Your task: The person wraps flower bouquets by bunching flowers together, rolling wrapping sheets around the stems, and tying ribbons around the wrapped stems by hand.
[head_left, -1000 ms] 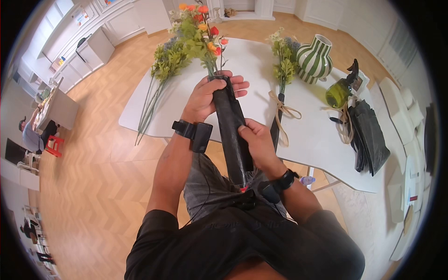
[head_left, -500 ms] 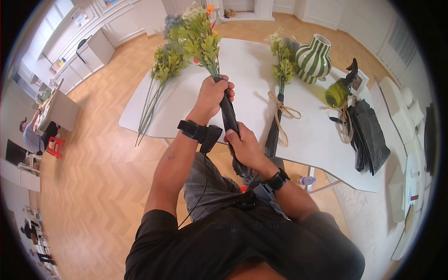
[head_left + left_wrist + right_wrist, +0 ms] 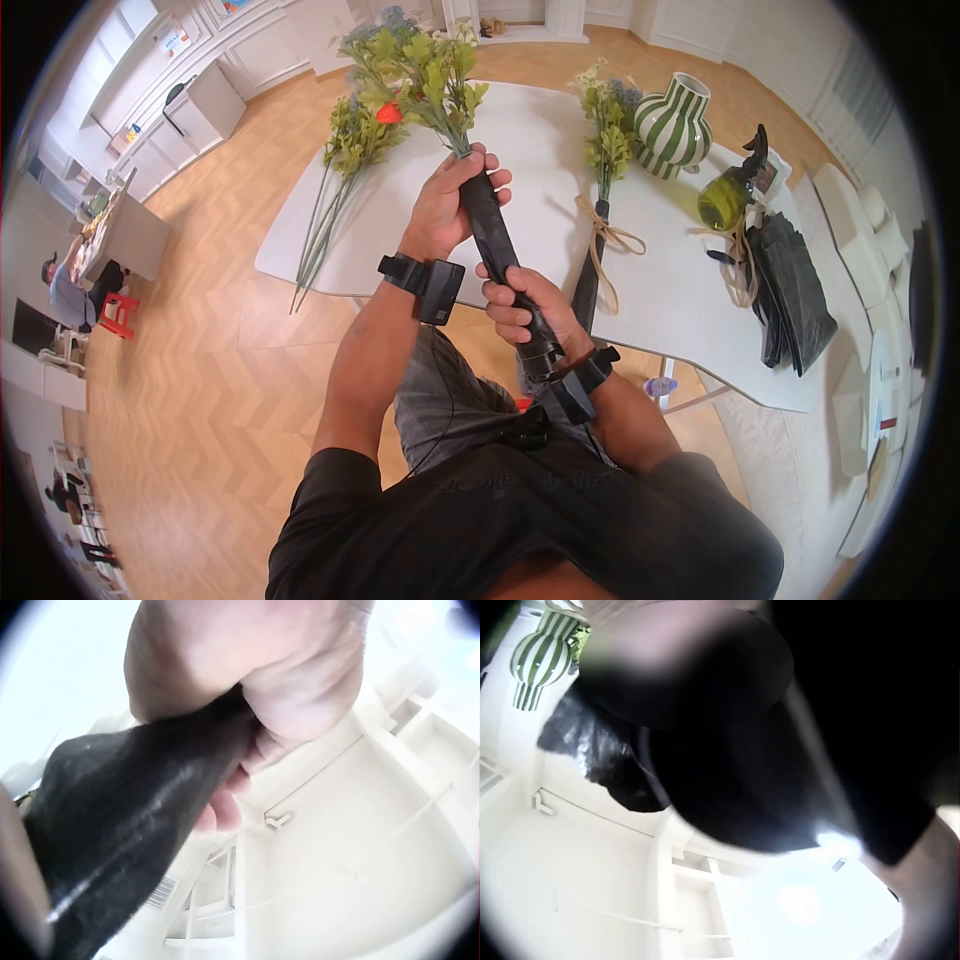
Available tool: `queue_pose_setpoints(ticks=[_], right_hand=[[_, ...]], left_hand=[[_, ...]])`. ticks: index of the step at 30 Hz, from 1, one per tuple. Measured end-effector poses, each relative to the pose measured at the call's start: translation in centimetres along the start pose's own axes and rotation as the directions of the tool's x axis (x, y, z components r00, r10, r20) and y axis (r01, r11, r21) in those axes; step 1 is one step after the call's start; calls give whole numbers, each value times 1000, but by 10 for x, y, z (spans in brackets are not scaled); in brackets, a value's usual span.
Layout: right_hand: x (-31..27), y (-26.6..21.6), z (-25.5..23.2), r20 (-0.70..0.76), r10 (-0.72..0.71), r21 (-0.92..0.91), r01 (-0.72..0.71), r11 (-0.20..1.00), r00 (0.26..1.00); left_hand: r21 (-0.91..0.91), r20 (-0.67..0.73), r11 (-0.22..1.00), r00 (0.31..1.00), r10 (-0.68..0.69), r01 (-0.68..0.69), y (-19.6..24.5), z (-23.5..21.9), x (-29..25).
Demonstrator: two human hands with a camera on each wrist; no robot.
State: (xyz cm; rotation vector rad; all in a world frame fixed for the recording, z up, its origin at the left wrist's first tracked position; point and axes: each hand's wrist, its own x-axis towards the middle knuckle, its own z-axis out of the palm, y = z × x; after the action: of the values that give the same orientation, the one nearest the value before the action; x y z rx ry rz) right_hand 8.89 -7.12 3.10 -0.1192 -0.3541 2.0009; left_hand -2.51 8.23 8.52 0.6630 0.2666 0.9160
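In the head view, a bouquet [image 3: 425, 85] of green foliage with pale blue and white flowers leans up and away, one red flower [image 3: 389, 113] at its left. Black wrapping [image 3: 488, 222] forms a narrow tube round its stems. My left hand [image 3: 440, 205] grips the tube's upper end, thumb across the front. Lower down, my right hand [image 3: 540, 300] curls its fingers round the tube near its bottom end. The left wrist view has the wrapping [image 3: 135, 802] close up, running into the left hand [image 3: 247, 667]. Dark blur covers much of the right wrist view.
Loose leafy stems [image 3: 330, 215] lie at the left of the white table [image 3: 540, 140]. Right of the hands lies another wrapped bouquet [image 3: 606, 150] with a tan ribbon [image 3: 625, 240]. Beyond are a green-striped vase [image 3: 675, 130], a green spray bottle [image 3: 720, 206] and folded black sheets [image 3: 795, 285].
The bouquet has turned, taking the orange flowers out of sight behind foliage. The wide black wrapping has become a narrow tube. My right hand has rolled over, its fingers now showing in front.
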Motion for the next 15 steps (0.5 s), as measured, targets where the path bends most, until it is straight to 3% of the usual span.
queue_pose_setpoints(ticks=[1,2,3,4,6,7,9,10,12,13,14,15], right_hand=[[1,0,3,0,0,0,0,1000,1000],[1,-1,8,-161,-29,-281,-18,959,987],[3,-2,10,-303,-99,-533,-82,842,948],[5,-3,11,-302,-97,-532,-84,842,948],[11,-5,12,-382,-292,-853,-213,476,877],[13,-5,11,-383,-293,-853,-213,477,876],[15,-6,8,-267,-437,-962,-265,67,859],[17,-7,9,-268,-438,-962,-266,68,858],[18,-10,16,-143,-483,-848,-359,-390,864],[18,-8,19,-142,-483,-848,-358,-391,864],[19,-3,23,171,-556,-754,-255,-605,813],[19,1,26,476,-528,-586,-195,-787,703]], left_hand=[[45,32,999,999,-5,4,1,-1,2],[90,64,996,998,-12,7,1,-2,3],[90,62,996,998,-12,6,0,-3,4],[172,14,985,1000,2,-4,0,-1,4],[254,-33,967,999,18,-9,-2,2,4],[313,-68,950,997,43,-20,-3,3,5],[371,-100,928,993,66,-24,-7,6,5],[438,-112,898,989,96,-38,-8,9,5],[503,-122,863,984,128,-50,-10,14,4],[544,-120,836,980,157,-67,-11,15,4],[584,-116,807,976,186,-84,-12,17,4],[584,-116,807,976,187,-85,-12,19,5]])
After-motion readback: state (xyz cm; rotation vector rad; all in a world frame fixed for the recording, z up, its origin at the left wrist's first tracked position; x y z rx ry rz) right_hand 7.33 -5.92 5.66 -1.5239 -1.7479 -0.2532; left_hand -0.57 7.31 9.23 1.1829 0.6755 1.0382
